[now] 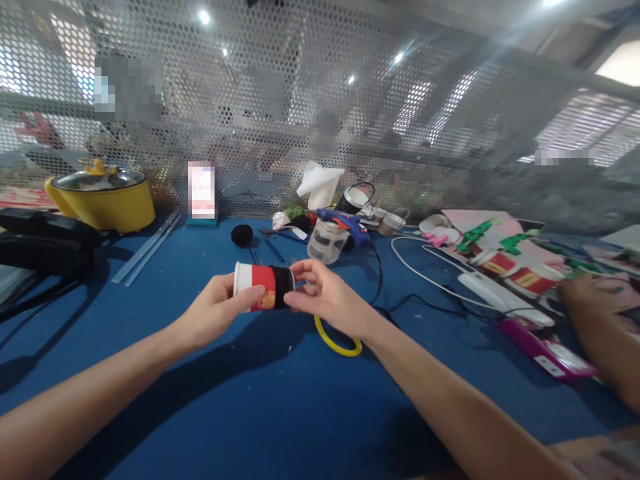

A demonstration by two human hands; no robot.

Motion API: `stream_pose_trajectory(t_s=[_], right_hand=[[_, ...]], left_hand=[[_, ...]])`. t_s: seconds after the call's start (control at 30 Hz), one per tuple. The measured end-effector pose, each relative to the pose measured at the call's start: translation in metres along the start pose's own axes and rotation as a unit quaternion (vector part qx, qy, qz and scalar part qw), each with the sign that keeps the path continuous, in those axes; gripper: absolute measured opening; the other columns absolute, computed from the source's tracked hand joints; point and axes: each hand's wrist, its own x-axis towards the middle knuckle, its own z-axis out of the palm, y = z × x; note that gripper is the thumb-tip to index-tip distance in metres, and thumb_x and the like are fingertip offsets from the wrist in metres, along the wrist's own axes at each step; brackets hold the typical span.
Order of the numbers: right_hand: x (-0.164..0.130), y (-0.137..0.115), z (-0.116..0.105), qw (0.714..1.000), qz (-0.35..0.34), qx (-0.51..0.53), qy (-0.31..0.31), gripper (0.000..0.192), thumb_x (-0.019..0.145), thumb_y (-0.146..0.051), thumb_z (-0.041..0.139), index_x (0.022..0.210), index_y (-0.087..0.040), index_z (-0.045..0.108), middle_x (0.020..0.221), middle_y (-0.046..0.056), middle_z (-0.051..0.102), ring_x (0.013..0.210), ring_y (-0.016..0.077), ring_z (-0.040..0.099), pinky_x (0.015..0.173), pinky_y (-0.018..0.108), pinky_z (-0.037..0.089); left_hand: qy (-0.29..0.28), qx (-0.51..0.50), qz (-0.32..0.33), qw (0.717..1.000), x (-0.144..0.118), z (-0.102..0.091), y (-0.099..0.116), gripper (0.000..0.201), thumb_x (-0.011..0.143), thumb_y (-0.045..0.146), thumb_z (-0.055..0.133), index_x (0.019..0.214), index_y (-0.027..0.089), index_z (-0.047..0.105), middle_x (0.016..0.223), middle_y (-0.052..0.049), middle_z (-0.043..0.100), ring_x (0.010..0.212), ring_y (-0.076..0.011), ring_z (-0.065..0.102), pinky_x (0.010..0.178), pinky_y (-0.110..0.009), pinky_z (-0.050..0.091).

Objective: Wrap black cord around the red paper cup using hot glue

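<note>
Hands grip a sideways paper cup: left hand clamps its body, right hand pinches the black-wrapped end, red remainder uncovered.

Bright ceiling lamps shine from overhead through the perforated mesh screen, and one at the upper right throws a pale streak of flare. The blue table is evenly lit, with soft shadows lying under both forearms. The wide lens bends the edges; the far background and the right border look hazy and soft.
</note>
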Motion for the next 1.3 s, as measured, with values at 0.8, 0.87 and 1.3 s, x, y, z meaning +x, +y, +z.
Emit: stream_pose_trajectory(t_s=[0.8,0.87,1.3], right_hand=[[-0.01,0.019,0.019,0.915,-0.211,-0.336,0.069,0.047,0.068,-0.03,0.06,0.108,-0.019,0.039,0.106,0.011,0.05,0.103,0.0221,0.045,0.084,0.039,0.04],[-0.01,0.017,0.018,0.914,-0.226,-0.329,0.075,0.048,0.069,-0.033,0.058,0.112,-0.021,0.039,0.115,0.011,0.043,0.108,0.0228,0.04,0.088,0.042,0.036],[-0.003,-0.012,-0.023,0.914,-0.163,-0.25,0.275,0.008,0.077,-0.026,0.045,0.083,-0.022,0.048,0.074,0.003,0.057,0.065,0.0149,0.055,0.062,0.029,0.044]], left_hand=[[0.06,-0.03,-0.123,0.99,0.003,0.003,0.006,0.02,0.061,0.029,0.06,0.052,0.014,0.051,0.041,0.005,0.048,0.037,-0.0054,0.038,0.039,-0.019,0.024],[0.074,-0.036,-0.127,0.988,0.004,0.003,0.005,0.019,0.062,0.029,0.058,0.054,0.014,0.052,0.043,0.004,0.049,0.039,-0.0062,0.041,0.04,-0.018,0.025],[0.101,-0.069,-0.137,0.983,0.008,-0.003,0.0,0.017,0.061,0.029,0.057,0.057,0.014,0.051,0.046,0.003,0.049,0.042,-0.0077,0.044,0.042,-0.019,0.03]])
